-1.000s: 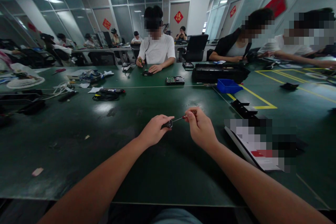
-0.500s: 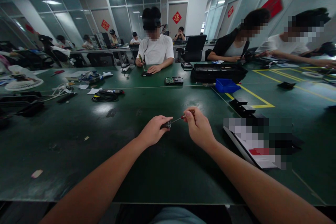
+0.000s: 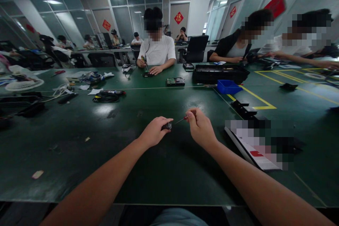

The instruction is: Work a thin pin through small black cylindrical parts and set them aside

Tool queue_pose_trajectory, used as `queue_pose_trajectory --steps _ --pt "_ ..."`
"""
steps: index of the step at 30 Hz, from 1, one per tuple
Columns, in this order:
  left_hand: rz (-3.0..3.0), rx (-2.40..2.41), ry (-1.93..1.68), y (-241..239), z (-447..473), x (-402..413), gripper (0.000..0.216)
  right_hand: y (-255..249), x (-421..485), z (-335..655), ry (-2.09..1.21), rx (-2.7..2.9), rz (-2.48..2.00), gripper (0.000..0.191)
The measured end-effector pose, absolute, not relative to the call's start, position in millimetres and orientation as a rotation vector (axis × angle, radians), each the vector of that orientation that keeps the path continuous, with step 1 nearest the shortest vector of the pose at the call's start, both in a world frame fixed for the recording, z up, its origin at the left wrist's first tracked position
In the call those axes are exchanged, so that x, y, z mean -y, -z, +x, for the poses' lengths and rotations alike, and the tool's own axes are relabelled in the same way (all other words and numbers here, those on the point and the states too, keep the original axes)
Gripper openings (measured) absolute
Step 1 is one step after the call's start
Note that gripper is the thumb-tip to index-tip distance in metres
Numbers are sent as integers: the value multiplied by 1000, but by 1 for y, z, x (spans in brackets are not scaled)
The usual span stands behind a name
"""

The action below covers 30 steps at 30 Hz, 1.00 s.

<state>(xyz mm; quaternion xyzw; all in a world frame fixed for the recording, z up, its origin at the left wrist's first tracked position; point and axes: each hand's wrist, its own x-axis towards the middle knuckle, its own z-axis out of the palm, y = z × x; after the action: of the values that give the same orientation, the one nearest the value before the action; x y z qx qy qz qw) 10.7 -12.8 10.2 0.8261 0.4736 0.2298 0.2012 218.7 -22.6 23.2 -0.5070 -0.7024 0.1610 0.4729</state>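
Note:
My left hand is closed around a small dark cylindrical part, whose round end with a lighter rim faces right. The rest of that part is hidden by my fingers, so its kind cannot be made out. My right hand grips a screwdriver by its reddish-brown handle. The thin shaft slants down to the left, and its tip stops a little short of the part's round end. Both hands are above the green table.
A box with a pixelated top lies right of my right arm. Beyond stand black pieces, a blue bin, a black tray and a circuit-board device. Coiled black cable lies left. A co-worker sits opposite.
The screwdriver tip has come away from the end of the dark part, leaving a small gap. My left hand has barely shifted, and the part's round end shows more.

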Motion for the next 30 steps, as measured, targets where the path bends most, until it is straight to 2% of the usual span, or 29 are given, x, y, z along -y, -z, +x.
queue_pose_trajectory --steps 10,20,26,30 --pt "2309 -1285 -667 -9 11 14 46 -21 24 218 -469 1749 -1187 20" --pt "2335 -1302 -623 -4 10 11 44 -23 22 216 -354 1848 -1209 17" --pt "2185 -1364 -757 -11 6 11 33 -23 21 220 -341 1781 -1280 20" --pt "1998 -1359 -894 -21 1 10 33 -26 23 220 -382 1749 -1283 21"
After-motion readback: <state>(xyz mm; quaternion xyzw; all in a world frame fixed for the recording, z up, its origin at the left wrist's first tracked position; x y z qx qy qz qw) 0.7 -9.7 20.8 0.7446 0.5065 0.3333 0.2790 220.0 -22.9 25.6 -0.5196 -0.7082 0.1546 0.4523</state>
